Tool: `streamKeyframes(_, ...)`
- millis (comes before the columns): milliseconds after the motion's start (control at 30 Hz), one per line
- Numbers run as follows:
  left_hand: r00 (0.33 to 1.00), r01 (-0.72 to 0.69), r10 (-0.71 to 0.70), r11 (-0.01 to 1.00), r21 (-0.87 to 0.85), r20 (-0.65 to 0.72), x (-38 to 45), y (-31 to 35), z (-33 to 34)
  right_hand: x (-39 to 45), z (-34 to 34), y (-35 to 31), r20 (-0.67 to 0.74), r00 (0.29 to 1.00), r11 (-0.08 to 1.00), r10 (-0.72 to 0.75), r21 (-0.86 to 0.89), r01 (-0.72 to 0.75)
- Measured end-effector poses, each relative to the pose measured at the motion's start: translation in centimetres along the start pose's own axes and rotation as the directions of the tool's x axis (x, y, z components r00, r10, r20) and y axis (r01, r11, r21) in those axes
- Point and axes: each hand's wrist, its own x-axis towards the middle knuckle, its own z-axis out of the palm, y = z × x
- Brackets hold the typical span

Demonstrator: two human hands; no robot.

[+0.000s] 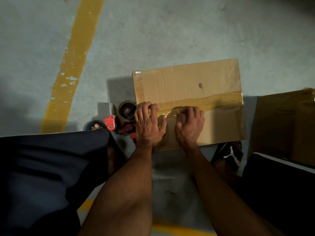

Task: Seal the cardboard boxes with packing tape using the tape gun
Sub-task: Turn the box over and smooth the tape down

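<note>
Now both hands lie on the box top, over the tape along its seam. The left hand has fingers curled at the box's left edge, thumb spread; the right hand presses bent fingers on the tape. Just left, the tape gun lies on the floor. A second box sits right.

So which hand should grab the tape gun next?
Probably the left hand: the tape gun lies on the floor right beside it, while the right hand presses the tape farther along the cardboard box.
</note>
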Motion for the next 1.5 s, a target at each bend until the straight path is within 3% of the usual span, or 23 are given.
streamKeyframes(100, 1.000, -0.011, 0.011, 1.000, 0.025, 0.006, -0.2, 0.0, 0.3, -1.0, 0.0, 0.5, 0.167, 0.934, 0.947, -0.314, -0.019, 0.322)
streamKeyframes(133, 1.000, -0.008, 0.008, 1.000, 0.026, 0.005, -0.2, 0.1, 0.3, -0.9, -0.3, 1.1, 0.153, 0.945, 0.955, -0.291, -0.019, 0.297)
streamKeyframes(233, 1.000, 0.007, -0.008, 0.999, 0.032, 0.018, 0.0, 0.2, 0.3, -0.5, -0.8, 1.6, -0.023, 0.999, 1.000, -0.023, 0.020, 0.024)
streamKeyframes(333, 1.000, 0.000, -0.001, 0.998, 0.059, 0.021, -0.1, 0.2, 0.2, -0.7, -0.5, 1.1, 0.117, 0.955, 0.960, -0.271, -0.040, 0.278)
streamKeyframes(367, 1.000, -0.002, 0.000, 0.998, 0.058, 0.020, -0.1, 0.1, 0.2, -0.5, -0.7, 1.3, 0.139, 0.948, 0.954, -0.286, -0.052, 0.295)
streamKeyframes(467, 1.000, 0.002, -0.004, 0.999, 0.052, 0.022, -0.1, 0.0, 0.2, 0.3, -1.5, 2.0, -0.017, 1.000, 1.000, 0.006, -0.001, -0.006)
streamKeyframes(500, 1.000, 0.002, -0.003, 0.999, 0.054, 0.022, 0.0, 0.0, 0.2, 0.4, -1.5, 1.9, -0.022, 1.000, 1.000, 0.005, 0.007, -0.005)
streamKeyframes(600, 1.000, -0.008, 0.007, 0.999, 0.052, 0.017, -0.1, 0.0, 0.2, 0.3, -2.1, 2.6, 0.134, 0.963, 0.970, -0.235, -0.030, 0.241)
streamKeyframes(633, 1.000, -0.005, 0.005, 0.999, 0.051, 0.009, -0.1, 0.0, 0.2, 0.6, -2.4, 3.2, 0.119, 0.978, 0.983, -0.172, -0.039, 0.178)
streamKeyframes(667, 1.000, -0.004, 0.003, 0.999, 0.053, 0.003, 0.0, 0.0, 0.2, 0.9, -2.7, 3.9, 0.045, 0.999, 0.999, -0.024, -0.024, 0.025)
streamKeyframes(700, 1.000, -0.002, 0.002, 0.998, 0.056, -0.004, 0.0, 0.1, 0.2, 1.1, -3.0, 4.3, -0.033, 0.992, 0.993, 0.120, 0.002, -0.120)
streamKeyframes(733, 1.000, -0.002, 0.002, 0.998, 0.059, -0.012, 0.0, 0.1, 0.3, 1.2, -3.3, 4.5, -0.062, 0.983, 0.984, 0.176, 0.011, -0.175)
streamKeyframes(833, 1.000, -0.014, 0.015, 0.999, 0.052, -0.019, 0.0, 0.3, 0.3, 1.1, -3.9, 4.7, 0.079, 0.990, 0.990, -0.117, -0.075, 0.123)
streamKeyframes(867, 1.000, -0.016, 0.017, 0.999, 0.048, -0.019, 0.0, 0.3, 0.3, 1.3, -4.1, 4.9, 0.080, 0.989, 0.987, -0.125, -0.090, 0.132)
streamKeyframes(967, 1.000, -0.022, 0.023, 0.998, 0.066, -0.012, 0.0, 0.4, 0.1, 2.5, -4.3, 5.2, -0.060, 0.991, 0.992, 0.117, -0.040, -0.120)
streamKeyframes(1067, 0.999, -0.043, 0.044, 0.995, 0.088, -0.011, 0.0, 0.5, 0.1, 2.7, -4.0, 5.0, 0.075, 0.986, 0.982, -0.152, -0.102, 0.159)
streamKeyframes(1100, 0.999, -0.047, 0.048, 0.995, 0.090, -0.006, -0.1, 0.5, 0.0, 3.0, -4.1, 5.1, 0.076, 0.984, 0.980, -0.163, -0.105, 0.170)
streamKeyframes(1200, 0.999, -0.039, 0.037, 0.993, 0.112, 0.019, 0.0, 0.5, 0.0, 3.4, -3.8, 4.8, -0.057, 0.998, 0.999, 0.036, -0.034, -0.038)
streamKeyframes(1300, 0.999, -0.043, 0.038, 0.991, 0.124, 0.037, 0.0, 0.5, 0.2, 2.7, -3.0, 4.1, 0.122, 0.962, 0.964, -0.245, -0.077, 0.255)
streamKeyframes(1333, 0.999, -0.041, 0.036, 0.992, 0.123, 0.036, 0.0, 0.4, 0.3, 2.8, -2.9, 4.2, 0.147, 0.951, 0.955, -0.273, -0.077, 0.286)
streamKeyframes(1433, 0.999, -0.026, 0.021, 0.993, 0.119, 0.043, 0.2, 0.4, 0.3, 3.1, -3.0, 3.9, -0.001, 1.000, 0.999, -0.020, -0.039, 0.020)
streamKeyframes(1467, 0.999, -0.024, 0.018, 0.992, 0.123, 0.046, 0.2, 0.4, 0.3, 3.0, -2.9, 3.5, -0.015, 1.000, 0.999, -0.014, -0.030, 0.014)
streamKeyframes(1500, 0.999, -0.023, 0.018, 0.992, 0.127, 0.046, 0.1, 0.4, 0.3, 2.8, -2.6, 3.1, 0.022, 0.995, 0.994, -0.101, -0.032, 0.102)
